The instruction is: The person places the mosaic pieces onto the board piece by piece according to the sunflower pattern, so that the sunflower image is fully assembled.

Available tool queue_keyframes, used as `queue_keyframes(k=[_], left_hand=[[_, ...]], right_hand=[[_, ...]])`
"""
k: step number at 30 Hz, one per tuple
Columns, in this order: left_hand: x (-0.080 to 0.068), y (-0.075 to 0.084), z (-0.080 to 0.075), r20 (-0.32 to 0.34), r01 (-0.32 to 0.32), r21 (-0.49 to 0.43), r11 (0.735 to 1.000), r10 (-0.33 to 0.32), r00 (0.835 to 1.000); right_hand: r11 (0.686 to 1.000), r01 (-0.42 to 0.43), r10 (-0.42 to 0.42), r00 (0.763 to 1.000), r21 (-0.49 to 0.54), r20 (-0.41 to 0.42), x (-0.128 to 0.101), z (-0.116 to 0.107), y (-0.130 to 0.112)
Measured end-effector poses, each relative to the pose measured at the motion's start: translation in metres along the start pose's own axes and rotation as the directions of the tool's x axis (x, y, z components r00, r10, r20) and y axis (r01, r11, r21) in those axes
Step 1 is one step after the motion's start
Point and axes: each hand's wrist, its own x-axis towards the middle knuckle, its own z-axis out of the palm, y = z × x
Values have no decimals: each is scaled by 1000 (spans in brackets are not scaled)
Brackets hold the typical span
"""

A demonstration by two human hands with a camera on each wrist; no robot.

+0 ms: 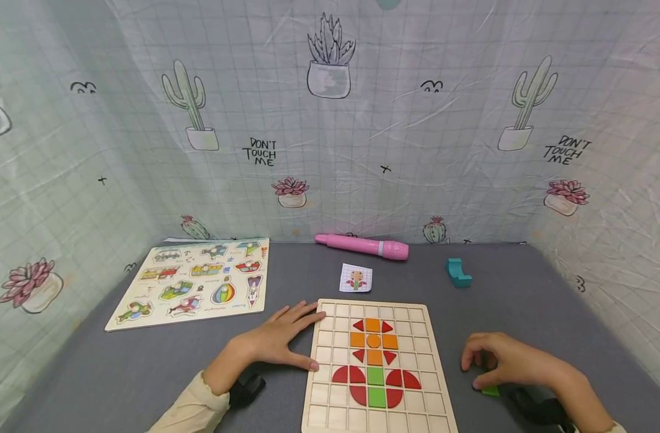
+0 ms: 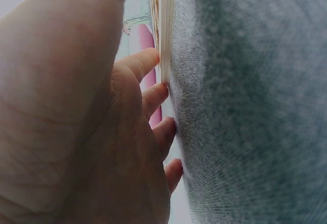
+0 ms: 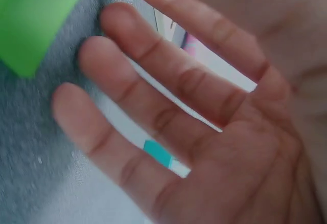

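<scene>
A wooden grid board (image 1: 424, 415) lies in front of me in the head view. Red, orange and green pieces form a flower-like pattern on it, with two green squares (image 1: 376, 397) down its lower middle. My left hand (image 1: 273, 340) rests at the board's left edge, thumb and fingers spread. To the right of the board, my right hand (image 1: 500, 361) is low over the table, its fingers loosely bent. Partly hidden under that hand lies a loose green piece (image 1: 490, 391); the right wrist view shows this green piece (image 3: 36, 19) flat on the cloth beside the fingertips.
Behind the board lies a small pattern card (image 1: 356, 278), with a pink pen-shaped thing (image 1: 362, 245) farther back. A teal curved block (image 1: 458, 273) is at the back right. At the left lies a vehicle puzzle board (image 1: 192, 279). Printed curtains enclose the grey table (image 1: 287, 403).
</scene>
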Motion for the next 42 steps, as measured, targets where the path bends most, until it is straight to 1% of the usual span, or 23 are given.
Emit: queue_keyframes(k=[4, 6, 10, 13, 18, 22, 29, 36, 42], left_hand=[[0, 1, -2, -6, -6, 10, 1000, 6, 1000], [-1, 2, -3, -6, -4, 12, 1000, 5, 1000], [-1, 2, -3, -6, -5, 16, 1000, 5, 1000], [0, 1, -3, -10, -10, 15, 1000, 10, 1000], [0, 1, -3, -11, -11, 15, 1000, 11, 1000], [0, 0, -3, -10, -8, 15, 1000, 8, 1000], [1, 1, -3, 2, 2, 10, 1000, -2, 1000], [1, 2, -2, 2, 5, 8, 1000, -5, 1000], [1, 3, -2, -1, 2, 8, 1000, -2, 1000]], right_hand=[[998, -2, 0, 1000, 60, 27, -6, -4, 2], [996, -19, 15, 999, 93, 49, -9, -6, 4], [991, -49, 39, 996, 125, 81, -12, -8, 5], [991, -54, 44, 996, 126, 81, -12, -9, 5], [992, -61, 55, 997, 112, 58, -10, -8, 6], [995, -56, 54, 998, 77, 30, -6, -6, 7], [1000, 18, -18, 1000, -6, 1, -2, 1, 8], [997, -5, 3, 1000, -73, -31, 7, 7, 2], [993, 9, -18, 997, -120, -77, 12, 14, -4]])
